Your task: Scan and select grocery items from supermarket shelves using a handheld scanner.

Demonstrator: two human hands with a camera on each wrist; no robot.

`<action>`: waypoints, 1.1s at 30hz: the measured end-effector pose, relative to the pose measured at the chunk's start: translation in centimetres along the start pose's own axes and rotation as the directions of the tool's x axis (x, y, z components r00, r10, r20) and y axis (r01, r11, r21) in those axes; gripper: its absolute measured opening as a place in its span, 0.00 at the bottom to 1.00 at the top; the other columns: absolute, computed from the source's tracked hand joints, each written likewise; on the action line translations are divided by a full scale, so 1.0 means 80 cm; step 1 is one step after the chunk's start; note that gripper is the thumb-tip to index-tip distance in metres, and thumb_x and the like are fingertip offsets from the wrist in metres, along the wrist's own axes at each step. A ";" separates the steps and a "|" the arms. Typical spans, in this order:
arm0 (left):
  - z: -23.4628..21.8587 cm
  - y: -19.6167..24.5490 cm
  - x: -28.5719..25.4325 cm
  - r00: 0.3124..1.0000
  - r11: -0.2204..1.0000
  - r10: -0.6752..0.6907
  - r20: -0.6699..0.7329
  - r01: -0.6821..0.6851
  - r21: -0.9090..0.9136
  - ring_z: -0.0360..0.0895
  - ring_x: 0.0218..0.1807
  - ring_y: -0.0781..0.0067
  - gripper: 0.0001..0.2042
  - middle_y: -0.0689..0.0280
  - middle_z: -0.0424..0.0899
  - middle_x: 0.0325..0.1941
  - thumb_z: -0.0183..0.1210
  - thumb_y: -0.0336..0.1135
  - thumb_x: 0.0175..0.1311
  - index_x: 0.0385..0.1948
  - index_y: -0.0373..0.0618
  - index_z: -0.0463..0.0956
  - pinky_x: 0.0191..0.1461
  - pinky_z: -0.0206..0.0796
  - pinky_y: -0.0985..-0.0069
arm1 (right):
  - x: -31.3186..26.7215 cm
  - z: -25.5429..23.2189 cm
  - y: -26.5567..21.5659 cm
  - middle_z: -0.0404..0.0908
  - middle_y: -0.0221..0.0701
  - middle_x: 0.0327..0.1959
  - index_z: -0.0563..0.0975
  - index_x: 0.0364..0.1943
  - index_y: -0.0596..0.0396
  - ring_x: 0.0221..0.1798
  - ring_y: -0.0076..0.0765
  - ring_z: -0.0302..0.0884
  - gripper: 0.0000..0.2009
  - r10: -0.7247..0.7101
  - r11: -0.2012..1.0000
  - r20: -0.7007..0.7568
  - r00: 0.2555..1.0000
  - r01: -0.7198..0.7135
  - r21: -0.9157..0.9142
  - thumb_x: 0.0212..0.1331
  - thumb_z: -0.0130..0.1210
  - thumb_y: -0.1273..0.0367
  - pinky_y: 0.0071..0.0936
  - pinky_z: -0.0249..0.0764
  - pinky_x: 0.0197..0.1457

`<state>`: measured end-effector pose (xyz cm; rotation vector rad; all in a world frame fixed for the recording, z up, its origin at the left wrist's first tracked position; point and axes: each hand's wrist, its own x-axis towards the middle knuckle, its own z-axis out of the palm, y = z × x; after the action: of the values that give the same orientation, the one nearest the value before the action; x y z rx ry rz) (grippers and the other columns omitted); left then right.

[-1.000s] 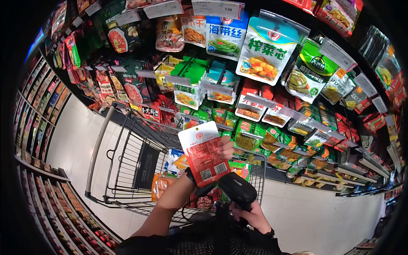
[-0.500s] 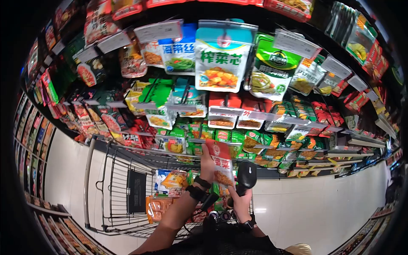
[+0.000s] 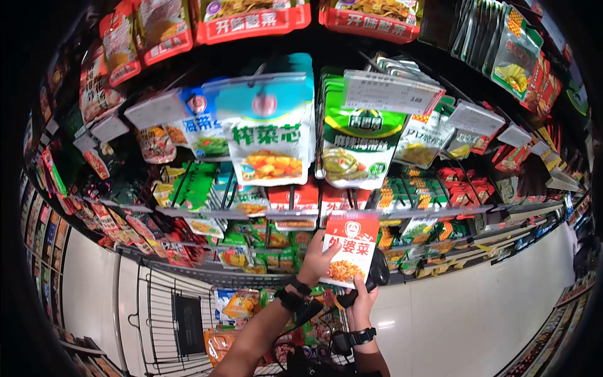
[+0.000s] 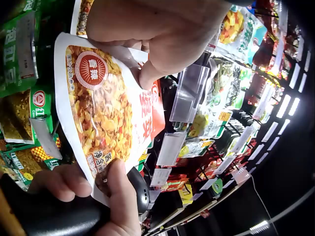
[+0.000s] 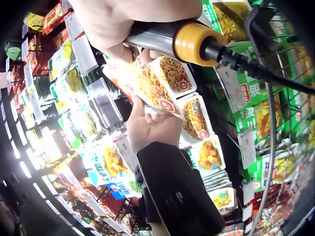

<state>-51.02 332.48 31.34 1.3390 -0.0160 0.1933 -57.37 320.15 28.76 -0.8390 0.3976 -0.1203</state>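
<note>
A red-and-white packet of preserved vegetables (image 3: 347, 252) is held upright, its front with large characters and a food picture towards me. My left hand (image 3: 318, 259) grips its left side, thumb across the front. At the lower corner the thumb of my right hand (image 3: 362, 306) presses on the packet, plain in the left wrist view. That same hand keeps its fingers round the handle of a black barcode scanner (image 3: 379, 269), whose head sits partly hidden behind the packet. The right wrist view shows the handle's yellow collar (image 5: 196, 43) and its black cable (image 5: 246, 66).
Hanging packets fill the shelf in front, among them a teal-and-white one (image 3: 270, 135) and a green one (image 3: 361, 141) above the hands. Price tags (image 3: 392, 92) jut out on the rails. Below left stands a wire shopping cart (image 3: 141, 314) with several packets (image 3: 242, 305) inside.
The packet has turned from its red barcode side to its front and moved right, up against the scanner. The right thumb now presses on it. The head view has shifted right along the shelf.
</note>
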 end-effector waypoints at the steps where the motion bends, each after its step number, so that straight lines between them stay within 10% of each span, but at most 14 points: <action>1: 0.003 0.006 0.005 0.991 0.984 0.127 -0.030 -0.122 0.129 0.73 0.40 0.79 0.11 0.64 0.77 0.37 0.55 0.27 0.59 0.42 0.38 0.67 0.45 0.65 0.79 | 0.009 0.000 0.002 0.75 0.28 0.33 0.69 0.42 0.53 0.24 0.23 0.72 0.13 0.004 1.000 0.008 1.000 -0.004 0.010 0.53 0.57 0.74 0.16 0.68 0.21; 5: 0.014 0.036 0.007 0.983 0.923 0.181 -0.021 -0.162 0.350 0.73 0.38 0.78 0.11 0.62 0.77 0.37 0.54 0.27 0.58 0.42 0.37 0.67 0.43 0.65 0.78 | 0.028 0.006 -0.001 0.75 0.29 0.33 0.68 0.43 0.54 0.25 0.23 0.72 0.14 0.004 0.999 0.026 1.000 -0.005 0.040 0.53 0.56 0.75 0.16 0.68 0.21; 12: 0.019 0.005 0.027 0.981 0.997 0.049 -0.189 -0.059 -0.043 0.73 0.35 0.83 0.09 0.66 0.78 0.34 0.57 0.29 0.58 0.38 0.38 0.68 0.38 0.66 0.82 | 0.061 0.010 0.001 0.74 0.28 0.32 0.68 0.44 0.54 0.23 0.21 0.70 0.13 0.026 0.997 0.031 0.999 -0.028 0.073 0.54 0.55 0.75 0.16 0.68 0.21; 24: 0.013 0.001 0.045 0.949 0.928 0.142 -0.282 -0.029 0.371 0.72 0.31 0.85 0.08 0.68 0.79 0.29 0.62 0.29 0.54 0.30 0.39 0.72 0.34 0.66 0.82 | 0.070 0.003 0.009 0.72 0.28 0.32 0.67 0.44 0.54 0.23 0.21 0.69 0.15 0.062 0.991 0.040 0.997 -0.066 0.114 0.54 0.56 0.75 0.18 0.69 0.22; 27: 0.024 0.036 0.060 0.967 0.983 -0.056 -0.247 0.097 0.157 0.73 0.30 0.85 0.09 0.65 0.81 0.32 0.62 0.28 0.51 0.33 0.38 0.74 0.35 0.67 0.82 | 0.065 0.004 0.008 0.74 0.28 0.33 0.68 0.45 0.54 0.24 0.20 0.70 0.13 0.047 0.995 0.039 0.998 -0.051 0.086 0.56 0.53 0.73 0.15 0.67 0.22; 33: 0.029 0.033 0.069 0.946 0.954 0.206 -0.250 -0.137 0.267 0.76 0.33 0.82 0.12 0.67 0.81 0.32 0.58 0.21 0.46 0.36 0.37 0.75 0.38 0.67 0.81 | 0.063 0.009 0.005 0.74 0.28 0.32 0.68 0.47 0.55 0.23 0.19 0.69 0.14 -0.006 0.996 0.086 0.996 -0.001 0.086 0.56 0.53 0.74 0.15 0.66 0.23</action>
<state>-45.73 331.53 35.10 1.5491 0.1300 0.5459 -52.45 319.62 27.42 -0.7570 0.3078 -0.1022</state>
